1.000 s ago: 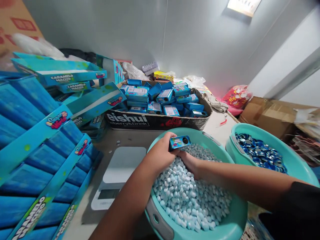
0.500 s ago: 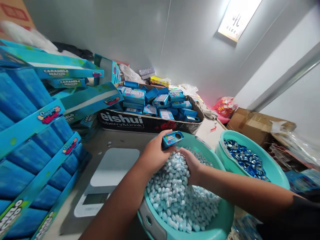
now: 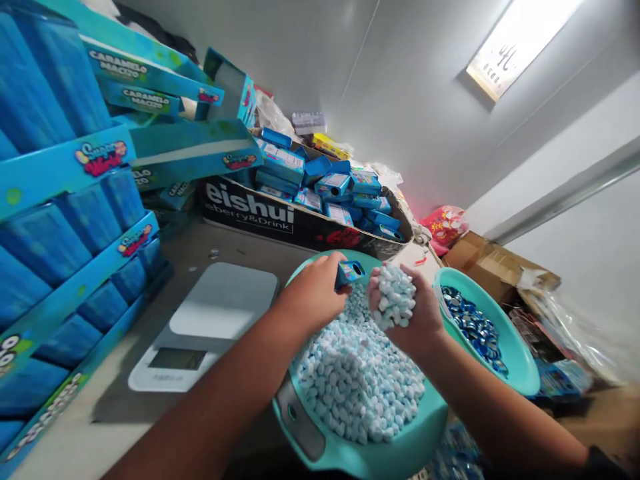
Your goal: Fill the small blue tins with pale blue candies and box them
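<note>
My left hand [image 3: 315, 290] is closed round a small blue candy box [image 3: 351, 271], whose end with a dark round hole faces right. In my right hand [image 3: 423, 313] lies a heap of pale blue and white candies [image 3: 395, 297], palm up and fingers curled under them. Both hands are above a turquoise basin [image 3: 330, 460] filled with loose candies [image 3: 360, 380] of the same kind. A short gap separates the box from the handful. My left fingertips are partly hidden behind the box.
Left of the basin lies a white kitchen scale [image 3: 225, 300]. A black carton [image 3: 250, 213] behind holds many blue boxes. Stacked blue display trays [image 3: 65, 173] rise at the left. A second turquoise basin [image 3: 525, 373] with shiny blue metallic caps stands at right, near cardboard boxes [image 3: 480, 263].
My right hand has come up out of the candies with a handful and moved right, away from the box. My left hand still holds the box. The view has tilted.
</note>
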A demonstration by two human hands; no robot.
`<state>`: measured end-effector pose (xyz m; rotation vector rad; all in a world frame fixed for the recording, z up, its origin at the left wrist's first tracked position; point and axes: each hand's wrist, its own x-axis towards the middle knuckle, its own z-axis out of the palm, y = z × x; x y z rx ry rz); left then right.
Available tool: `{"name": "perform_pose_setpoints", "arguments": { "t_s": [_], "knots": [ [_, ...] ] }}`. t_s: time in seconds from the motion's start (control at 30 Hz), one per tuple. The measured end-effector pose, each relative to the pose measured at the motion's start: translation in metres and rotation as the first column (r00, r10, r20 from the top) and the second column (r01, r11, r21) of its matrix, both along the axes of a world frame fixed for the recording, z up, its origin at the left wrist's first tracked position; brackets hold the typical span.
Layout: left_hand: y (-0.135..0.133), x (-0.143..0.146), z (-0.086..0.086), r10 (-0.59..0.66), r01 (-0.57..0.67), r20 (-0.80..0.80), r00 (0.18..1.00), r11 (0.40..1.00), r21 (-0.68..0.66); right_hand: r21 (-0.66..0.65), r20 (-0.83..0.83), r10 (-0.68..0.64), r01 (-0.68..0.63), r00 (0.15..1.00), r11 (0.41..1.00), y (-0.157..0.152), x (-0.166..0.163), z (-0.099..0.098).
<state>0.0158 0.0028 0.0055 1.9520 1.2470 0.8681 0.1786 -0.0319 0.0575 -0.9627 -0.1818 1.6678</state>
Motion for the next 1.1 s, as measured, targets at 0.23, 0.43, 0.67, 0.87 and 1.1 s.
{"name": "perform_pose_setpoints", "arguments": {
  "t_s": [0.23, 0.43, 0.67, 0.87, 1.1],
  "knots": [
    [-0.003, -0.007, -0.004, -0.144, 0.143, -0.019, 0.989, 0.989, -0.045, 0.204, -0.064, -0.092, 0.103, 0.994, 0.974, 0.030, 0.005, 0.011],
    [0.000, -0.008, -0.003, -0.251, 0.256, 0.065, 0.966, 0.963, -0.089, 0.249, -0.071, -0.138, 0.152, 0.988, 0.957, 0.041, 0.012, 0.004],
    [0.001, -0.007, -0.007, -0.286, 0.302, 0.128, 0.950, 0.944, -0.133, 0.255, -0.012, -0.132, 0.131, 0.991, 0.958, 0.038, 0.010, -0.007],
    [0.000, -0.008, -0.006, -0.273, 0.288, 0.115, 0.955, 0.947, -0.144, 0.307, 0.004, -0.184, 0.173, 0.983, 0.936, 0.036, 0.010, -0.005],
    [-0.002, -0.006, -0.008, -0.266, 0.282, 0.133, 0.955, 0.952, -0.121, 0.289, 0.031, -0.220, 0.202, 0.975, 0.936, 0.038, 0.010, -0.006]
  ]
}}
